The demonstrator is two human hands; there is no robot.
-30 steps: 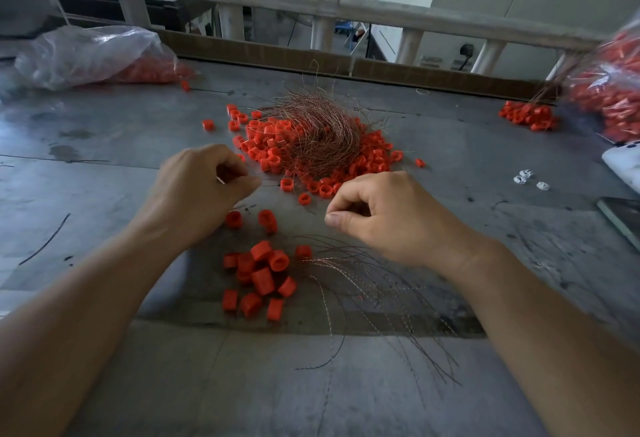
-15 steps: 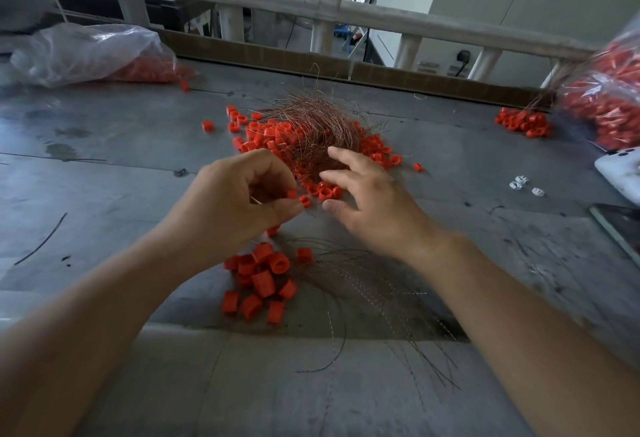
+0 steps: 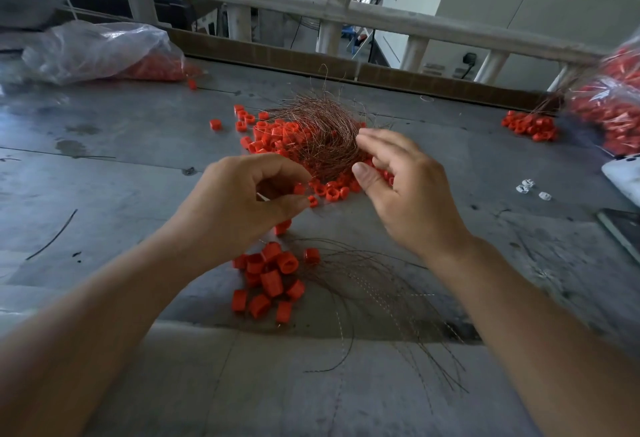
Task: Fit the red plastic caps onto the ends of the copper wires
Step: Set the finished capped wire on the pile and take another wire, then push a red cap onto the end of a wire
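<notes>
A tangle of copper wires [image 3: 322,135] lies mid-table, ringed by loose red caps [image 3: 273,136]. My right hand [image 3: 412,201] hovers at the tangle's right edge with fingers spread and relaxed, holding nothing. My left hand [image 3: 239,201] is curled at the heap's near edge. Its thumb and forefinger tips close around a single red cap [image 3: 299,189]. A pale sliver shows inside the curl; what it is cannot be made out. Nearer me sit a small pile of red caps [image 3: 272,279] and several loose wires [image 3: 381,298] fanned out to its right.
A clear bag of caps [image 3: 104,52] lies at the back left and another bag [image 3: 613,114] at the right edge, beside a small cap heap [image 3: 530,126]. White bits [image 3: 530,188], a white object [image 3: 623,175] and a dark flat device [image 3: 620,228] lie at right. A railing [image 3: 277,3] bounds the far side.
Both hands have moved away from me, toward the wire tangle. The right hand has gone from a closed pinch to spread fingers over the wires. The left hand has reached the heap's near edge.
</notes>
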